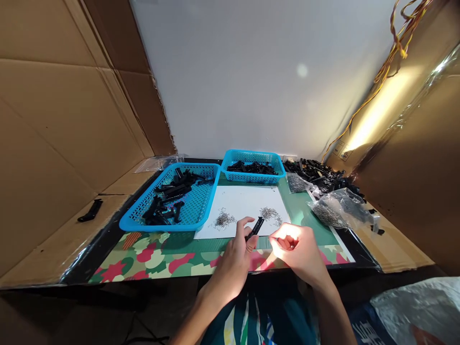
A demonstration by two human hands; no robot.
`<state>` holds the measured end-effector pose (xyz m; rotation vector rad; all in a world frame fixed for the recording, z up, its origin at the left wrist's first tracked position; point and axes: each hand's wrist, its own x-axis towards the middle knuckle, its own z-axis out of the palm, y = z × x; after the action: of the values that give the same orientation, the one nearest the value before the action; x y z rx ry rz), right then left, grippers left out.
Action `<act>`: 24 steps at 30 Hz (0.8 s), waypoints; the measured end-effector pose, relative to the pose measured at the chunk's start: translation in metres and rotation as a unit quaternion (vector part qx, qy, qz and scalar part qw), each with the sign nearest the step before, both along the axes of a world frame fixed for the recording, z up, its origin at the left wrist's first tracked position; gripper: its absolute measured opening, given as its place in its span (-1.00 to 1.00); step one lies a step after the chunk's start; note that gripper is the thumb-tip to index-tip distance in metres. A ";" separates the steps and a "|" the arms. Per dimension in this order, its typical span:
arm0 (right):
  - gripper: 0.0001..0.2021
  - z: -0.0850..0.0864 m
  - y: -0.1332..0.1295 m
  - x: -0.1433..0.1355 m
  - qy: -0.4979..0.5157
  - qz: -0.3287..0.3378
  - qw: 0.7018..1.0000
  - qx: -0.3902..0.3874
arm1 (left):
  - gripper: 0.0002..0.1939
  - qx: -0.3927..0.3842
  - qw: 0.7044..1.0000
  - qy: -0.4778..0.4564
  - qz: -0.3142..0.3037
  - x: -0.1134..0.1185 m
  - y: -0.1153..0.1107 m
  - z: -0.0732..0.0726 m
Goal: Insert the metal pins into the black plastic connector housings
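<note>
My left hand [237,254] is closed around a slim black plastic part [256,227], which tilts up to the right between thumb and fingers. Just to its right is my right hand [296,247], fingers curled in and pinched; what it holds, if anything, is too small to make out. The hands do not touch. Beyond them lies a white sheet [244,196] bearing two heaps of tiny metal pieces, one at the left [223,219] and one at the right [270,214].
A large blue basket [204,211] with black parts stands left, a smaller blue basket [251,178] behind the sheet. At the right are a pile of black parts [316,173] and a clear bag of small metal pieces [328,211]. One black part [91,211] lies far left on cardboard.
</note>
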<state>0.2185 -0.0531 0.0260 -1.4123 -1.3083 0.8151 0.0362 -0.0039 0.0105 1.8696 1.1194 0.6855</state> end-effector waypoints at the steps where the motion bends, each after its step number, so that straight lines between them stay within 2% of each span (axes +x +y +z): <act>1: -0.80 -0.001 0.001 0.004 -0.007 -0.010 1.000 0.000 | -0.53 -0.002 1.000 0.008 0.002 0.000 0.000 -0.001; 5: -0.82 -0.006 0.010 0.020 -0.014 -0.044 0.999 -0.025 | -0.54 0.015 0.999 0.035 -0.033 0.001 0.004 -0.006; 8: -0.85 -0.010 0.017 0.027 -0.002 -0.037 0.999 -0.038 | -0.58 0.042 0.997 0.027 -0.055 0.003 0.007 -0.009; 16: -0.87 -0.018 0.041 0.029 -0.011 0.004 1.000 -0.023 | -0.56 0.061 0.997 0.020 -0.048 0.007 0.010 -0.009; 24: -0.90 -0.036 0.044 0.027 -0.001 0.022 0.999 -0.045 | -0.56 0.050 0.997 0.001 -0.053 0.007 0.011 -0.012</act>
<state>0.2456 -0.0088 -0.0098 -1.4590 -1.3214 0.9124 0.0431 0.0072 -0.0011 1.9989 0.9945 0.6904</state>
